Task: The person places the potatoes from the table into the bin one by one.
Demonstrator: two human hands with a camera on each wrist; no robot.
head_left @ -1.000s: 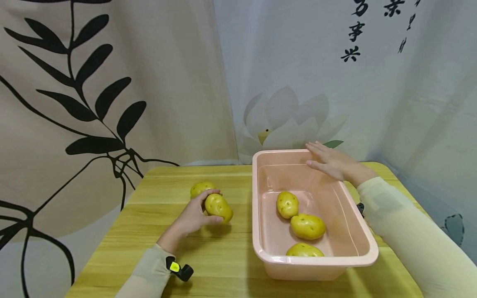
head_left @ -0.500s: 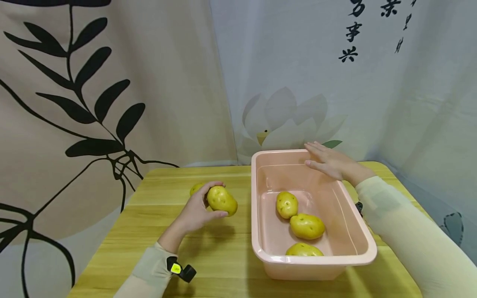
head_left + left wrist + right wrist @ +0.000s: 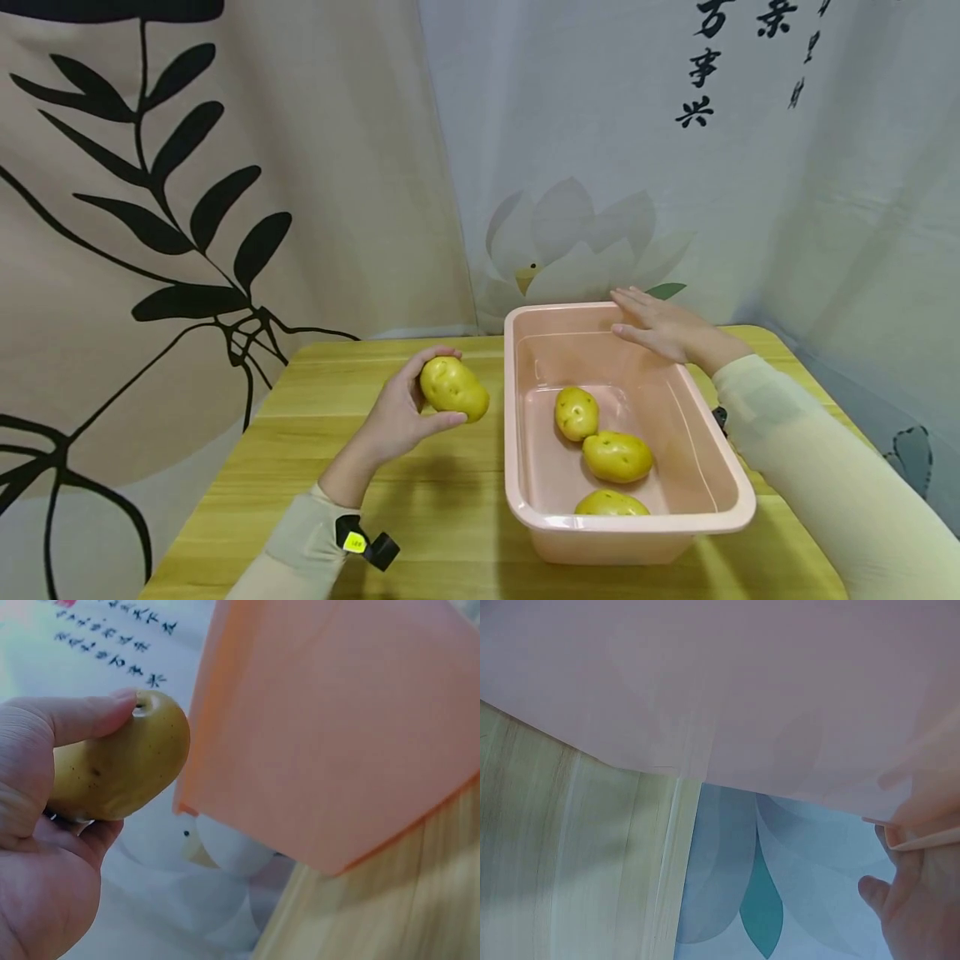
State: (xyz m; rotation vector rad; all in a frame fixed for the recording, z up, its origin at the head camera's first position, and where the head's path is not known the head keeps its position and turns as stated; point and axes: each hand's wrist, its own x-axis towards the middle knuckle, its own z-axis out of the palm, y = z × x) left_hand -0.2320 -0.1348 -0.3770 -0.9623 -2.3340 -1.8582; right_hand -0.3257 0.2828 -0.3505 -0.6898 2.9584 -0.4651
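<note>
Left of the tub, my left hand holds a yellow potato above the table, thumb and fingers curled around it. The left wrist view shows the thumb across the top of this potato. At the far right corner of the pink plastic tub, my right hand rests on the rim with its fingers extended. Inside the tub lie three potatoes: one toward the back, one in the middle and one at the near end, partly hidden by the front rim.
The tub stands on a wooden table, right of its middle. Behind the table hangs a printed curtain with dark leaves, a lotus and writing. A black camera is strapped to my left wrist.
My left hand has lifted its potato off the table and moved slightly right. Another potato that lay behind it is now out of sight behind the hand. The right hand stays at the rim.
</note>
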